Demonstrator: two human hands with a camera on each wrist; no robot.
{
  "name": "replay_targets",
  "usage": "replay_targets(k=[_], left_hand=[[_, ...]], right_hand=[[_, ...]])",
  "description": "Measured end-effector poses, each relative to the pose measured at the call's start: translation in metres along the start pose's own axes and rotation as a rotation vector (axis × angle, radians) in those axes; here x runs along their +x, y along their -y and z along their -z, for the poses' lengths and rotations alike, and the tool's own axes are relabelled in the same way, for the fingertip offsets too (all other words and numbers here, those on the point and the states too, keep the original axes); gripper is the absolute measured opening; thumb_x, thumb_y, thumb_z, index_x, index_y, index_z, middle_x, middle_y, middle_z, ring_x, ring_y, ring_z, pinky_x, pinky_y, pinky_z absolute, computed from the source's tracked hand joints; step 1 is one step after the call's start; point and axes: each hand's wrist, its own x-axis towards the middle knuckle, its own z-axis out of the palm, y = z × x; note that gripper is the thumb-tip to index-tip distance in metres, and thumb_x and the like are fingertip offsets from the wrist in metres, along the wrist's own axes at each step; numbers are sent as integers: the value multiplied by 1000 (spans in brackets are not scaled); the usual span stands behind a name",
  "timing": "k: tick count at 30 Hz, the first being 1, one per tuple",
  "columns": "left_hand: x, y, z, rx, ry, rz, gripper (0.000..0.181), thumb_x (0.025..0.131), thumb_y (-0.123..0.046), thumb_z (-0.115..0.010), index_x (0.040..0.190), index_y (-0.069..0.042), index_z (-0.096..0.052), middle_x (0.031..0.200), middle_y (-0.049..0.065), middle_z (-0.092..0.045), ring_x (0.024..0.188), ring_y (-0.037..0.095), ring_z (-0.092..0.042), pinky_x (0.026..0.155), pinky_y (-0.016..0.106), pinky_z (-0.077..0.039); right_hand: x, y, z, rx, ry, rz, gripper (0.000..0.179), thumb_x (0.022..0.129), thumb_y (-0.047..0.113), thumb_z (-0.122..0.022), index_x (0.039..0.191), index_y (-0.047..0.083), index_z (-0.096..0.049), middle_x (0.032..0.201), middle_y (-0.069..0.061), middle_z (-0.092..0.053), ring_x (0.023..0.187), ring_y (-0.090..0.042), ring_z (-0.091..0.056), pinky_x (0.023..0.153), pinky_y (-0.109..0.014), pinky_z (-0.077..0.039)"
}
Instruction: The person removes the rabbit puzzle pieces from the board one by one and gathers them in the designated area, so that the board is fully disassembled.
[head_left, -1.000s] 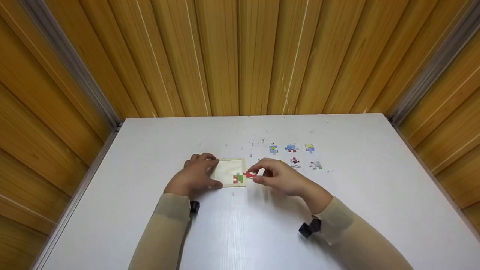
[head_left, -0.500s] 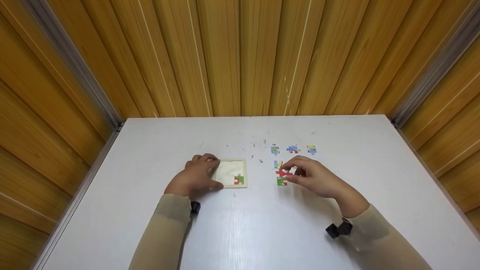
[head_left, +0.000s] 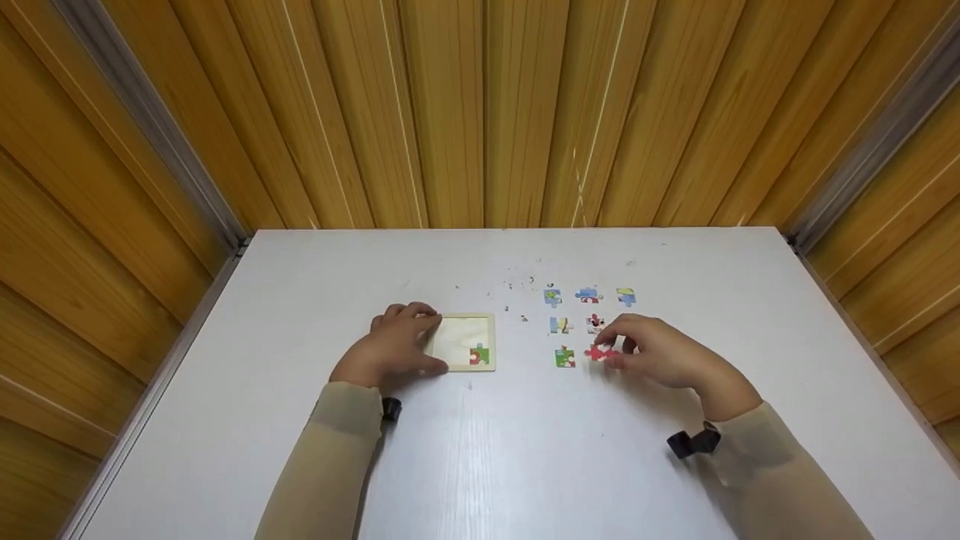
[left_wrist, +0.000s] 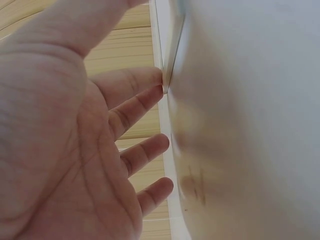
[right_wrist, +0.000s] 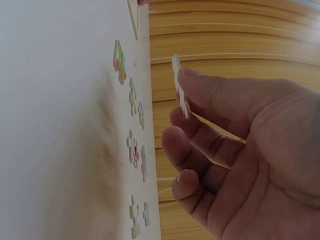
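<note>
My left hand (head_left: pixel 390 345) holds the left side of a square wooden puzzle tray (head_left: pixel 491 341), thumb at the near corner and index finger at the far corner. A green and red jigsaw piece (head_left: pixel 479 355) lies in the tray's near right corner. My right hand (head_left: pixel 664 360) pinches a red jigsaw piece (head_left: pixel 598 352) between thumb and index finger. In the right wrist view that piece (right_wrist: pixel 178 80) is seen edge-on, raised off the table. Just left of it in the head view lies a green jigsaw piece (head_left: pixel 565 358).
Several jigsaw pieces lie in rows on the white table (head_left: pixel 480 465), among them a blue one (head_left: pixel 553 296), a blue and yellow one (head_left: pixel 626 295) and a partly covered one (head_left: pixel 595 322). Small dark specks mark the tabletop. Wood-grained panels (head_left: pixel 450 112) stand behind.
My right hand has moved from the tray's right edge rightward to the loose pieces, still pinching the red jigsaw piece. The left hand and the tray have stayed put.
</note>
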Motion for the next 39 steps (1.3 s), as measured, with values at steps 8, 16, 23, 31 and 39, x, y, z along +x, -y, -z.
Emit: replay_targets(k=[8, 16, 23, 31, 39], left_hand=[[1, -1, 2, 13, 3, 10, 88, 89, -36, -98, 166, -19, -59, 174, 2, -50, 164, 37, -36, 134, 66, -33], [1, -1, 1, -6, 0, 13, 89, 88, -36, -98, 166, -19, -60, 174, 1, -50, 164, 38, -36, 133, 66, -35], [-1, 0, 2, -7, 6, 4, 90, 88, -37, -98, 167, -19, -58, 174, 2, -49, 165, 37, -34, 134, 65, -33], [1, -1, 2, 11, 4, 14, 89, 89, -38, -98, 167, -19, -59, 173, 1, -50, 164, 38, -35, 133, 66, -35], [1, 0, 0, 19, -7, 19, 88, 88, -38, -99, 165, -20, -61, 172, 0, -52, 163, 37, -37, 133, 65, -35]], right_hand=[[2, -7, -2, -18, 12, -53, 20, 102, 15, -83, 122, 16, -81, 118, -5, -75, 97, -19, -60, 85, -32, -50], [5, -10, -6, -41, 23, -102, 21, 102, 17, -83, 123, 14, -80, 113, -6, -71, 99, -20, -59, 88, -36, -49], [8, -14, -11, -74, 28, -98, 23, 103, 17, -83, 125, 12, -80, 109, -3, -70, 98, -18, -59, 88, -36, -50], [8, -13, -8, -101, 15, -136, 34, 102, 21, -84, 135, 12, -77, 132, -10, -68, 106, -25, -61, 99, -47, -52], [11, 3, -8, -9, -23, -100, 39, 107, 29, -78, 142, 13, -75, 145, -9, -66, 103, -21, -62, 96, -42, -53]])
